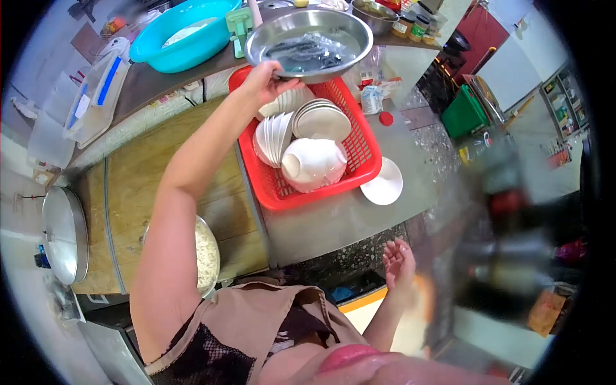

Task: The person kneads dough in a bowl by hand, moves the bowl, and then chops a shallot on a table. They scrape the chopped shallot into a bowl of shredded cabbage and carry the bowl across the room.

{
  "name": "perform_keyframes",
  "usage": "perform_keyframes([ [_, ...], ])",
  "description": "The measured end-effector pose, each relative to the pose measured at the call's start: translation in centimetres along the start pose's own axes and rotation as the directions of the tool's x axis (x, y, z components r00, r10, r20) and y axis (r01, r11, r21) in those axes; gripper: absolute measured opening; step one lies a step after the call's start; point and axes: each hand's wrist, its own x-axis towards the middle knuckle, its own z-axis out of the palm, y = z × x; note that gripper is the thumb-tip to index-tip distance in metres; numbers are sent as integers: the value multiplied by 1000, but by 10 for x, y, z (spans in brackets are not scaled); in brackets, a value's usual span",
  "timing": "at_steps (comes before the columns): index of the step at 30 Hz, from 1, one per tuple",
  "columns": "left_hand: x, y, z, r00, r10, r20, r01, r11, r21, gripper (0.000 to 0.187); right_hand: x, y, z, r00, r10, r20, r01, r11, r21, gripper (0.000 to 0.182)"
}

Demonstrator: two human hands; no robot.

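By the basket (321, 194): left hand (272, 82) gripping basin (308, 20), right hand (399, 264) loosely open; one-sided hold could spill water (308, 52).

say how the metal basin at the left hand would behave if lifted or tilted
The metal basin is probably stiff, given its shiny metal wall. It may feel heavy and slosh, as it seems to hold clear liquid. With the left hand at just one edge, it could tip.
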Motion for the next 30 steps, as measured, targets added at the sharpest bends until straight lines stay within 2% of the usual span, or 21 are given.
perform_keyframes([
  [5,94,12,29,978,127,-164,-139,989,-59,42,18,-3,-13,992,25,-124,-22,999,31,24],
  [7,134,19,19,979,136,-150,-147,987,-67,39,23,11,-13,991,16,-133,-11,999,33,24],
  [9,160,28,10,960,114,-257,-120,993,-8,35,28,22,-9,991,10,-136,-8,1000,15,30],
  [13,192,43,9,935,133,-328,-153,987,-37,32,40,12,1,986,30,-162,-29,1000,10,29],
  [14,200,43,12,941,187,-281,-203,979,-29,32,45,9,-1,988,22,-151,-21,1000,11,29],
  [15,207,39,21,921,209,-328,-231,973,-28,35,49,8,-1,988,24,-153,-23,1000,9,29],
  [17,206,17,23,952,213,-220,-216,976,10,41,49,18,-3,991,30,-132,-23,998,55,25],
  [18,197,7,10,956,215,-198,-195,974,113,49,47,30,1,995,35,-89,-28,997,69,23],
  [19,164,-2,4,960,226,-165,-192,961,200,54,46,46,6,997,37,-74,-33,997,67,23],
  [21,102,3,-7,986,161,-53,-136,939,316,59,48,64,35,995,27,94,-35,995,89,23],
  [22,59,8,-16,993,85,77,-109,902,418,60,41,48,55,988,47,148,-54,997,46,23],
  [24,-19,28,-37,973,161,167,-228,802,552,56,35,12,107,954,65,292,-49,997,-63,23],
  [26,-121,44,-93,955,264,133,-283,683,673,46,29,25,144,863,112,493,-34,986,-163,23],
  [27,-164,53,-107,931,345,121,-299,529,794,44,30,23,154,798,127,589,-23,983,-180,23],
  [28,-214,68,-103,912,409,23,-231,467,854,44,28,7,165,734,215,644,-77,969,-235,22],
  [29,-269,79,-86,861,487,-151,-84,428,900,44,22,-8,174,658,299,691,-128,949,-289,22],
  [30,-296,73,-97,782,580,-226,-68,442,895,45,21,-18,178,634,320,704,-100,937,-336,21],
])
